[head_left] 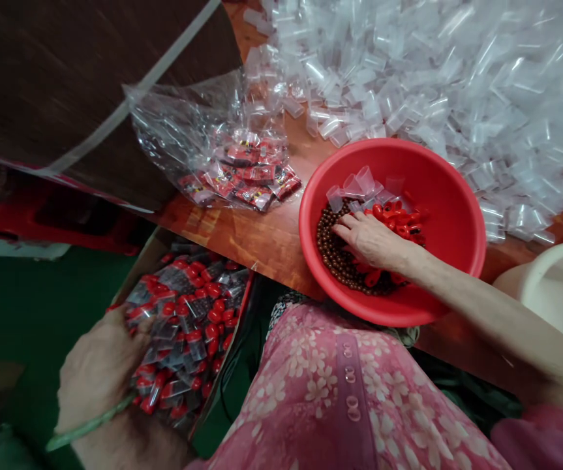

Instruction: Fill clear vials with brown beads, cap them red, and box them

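My right hand [369, 240] reaches into a red basin [462, 261], its fingers touching brown beads [330, 251] beside clear plastic tubes [359, 184] and red plastic pieces [401, 219]. Its fingers are slightly bent and apart; no held object shows. At the lower left, my left hand [100, 365], blurred and with a green bangle on the wrist, is over the left edge of a box [139, 264] full of clear tubes with red caps [183, 326]. The fingers of that hand are smeared, so what they hold, if anything, is unclear.
Many clear tubes [408, 72] are heaped across the back of the wooden table [261, 241]. An open clear bag with red packets [256, 173] lies left of the basin. A cream-coloured container [555, 274] stands at the right, and a large dark box [66, 78] at the upper left.
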{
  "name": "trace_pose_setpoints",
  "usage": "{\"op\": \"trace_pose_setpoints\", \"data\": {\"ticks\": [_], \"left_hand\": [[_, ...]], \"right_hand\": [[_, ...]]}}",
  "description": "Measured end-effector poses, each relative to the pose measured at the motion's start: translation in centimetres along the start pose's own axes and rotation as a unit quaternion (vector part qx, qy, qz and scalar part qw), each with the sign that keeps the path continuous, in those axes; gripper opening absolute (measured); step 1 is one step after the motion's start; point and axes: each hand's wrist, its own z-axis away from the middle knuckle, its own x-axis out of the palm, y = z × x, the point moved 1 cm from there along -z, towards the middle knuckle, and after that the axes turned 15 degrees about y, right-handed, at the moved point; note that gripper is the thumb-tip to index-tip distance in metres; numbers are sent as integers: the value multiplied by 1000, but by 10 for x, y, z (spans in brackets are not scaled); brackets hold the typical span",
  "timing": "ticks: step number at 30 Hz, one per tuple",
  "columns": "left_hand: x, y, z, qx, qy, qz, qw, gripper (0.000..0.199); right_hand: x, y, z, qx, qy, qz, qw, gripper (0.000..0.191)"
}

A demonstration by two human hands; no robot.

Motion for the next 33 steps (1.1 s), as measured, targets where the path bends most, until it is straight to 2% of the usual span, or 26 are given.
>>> {"op": "trace_pose_setpoints", "data": {"ticks": [2, 3, 6, 7, 9, 10, 12, 15, 17, 19, 21, 24, 26, 30, 33], "left_hand": [[4, 16, -7, -102, 110, -101, 984, 30], [9, 32, -16, -120, 118, -92, 981, 27], [33, 96, -55, -92, 87, 30, 991, 28], [43, 119, -69, -53, 98, 79, 991, 24], [64, 166, -93, 84, 69, 163, 981, 21], [75, 187, -102, 158, 39, 184, 969, 22], [93, 223, -114, 273, -33, 167, 947, 22], [110, 257, -123, 346, -114, 64, 929, 21], [114, 265, -125, 360, -124, 20, 925, 24], [116, 263, -126, 355, -113, 6, 928, 25], [118, 253, -125, 332, -89, 11, 939, 25], [125, 233, -123, 304, -47, 50, 950, 25], [132, 222, -121, 305, -10, 93, 948, 26], [143, 213, -118, 316, 110, 221, 916, 23], [146, 211, -117, 300, 181, 298, 888, 18]], "right_hand": [[-1, 4, 14, -11, -2, -12, 1000, 30], [-3, 8, 22, -12, -1, -21, 1000, 29], [-9, 29, 50, 21, 32, -37, 999, 29], [-9, 38, 60, 42, 48, -34, 997, 29], [-7, 55, 79, 89, 61, -17, 994, 27], [-6, 62, 88, 107, 47, -6, 993, 27], [-2, 68, 101, 141, 13, 37, 989, 23], [-6, 59, 104, 182, 4, 111, 977, 20], [-14, 42, 93, 182, 23, 122, 975, 21], [-22, 23, 74, 177, 53, 101, 978, 24], [-23, 8, 53, 156, 43, 57, 985, 29], [-15, 1, 35, 209, -1, 69, 976, 41], [-7, 2, 34, 220, -30, 76, 972, 41], [2, 7, 40, 196, -66, 70, 976, 35], [5, 10, 41, 189, -81, 59, 977, 36]]}}
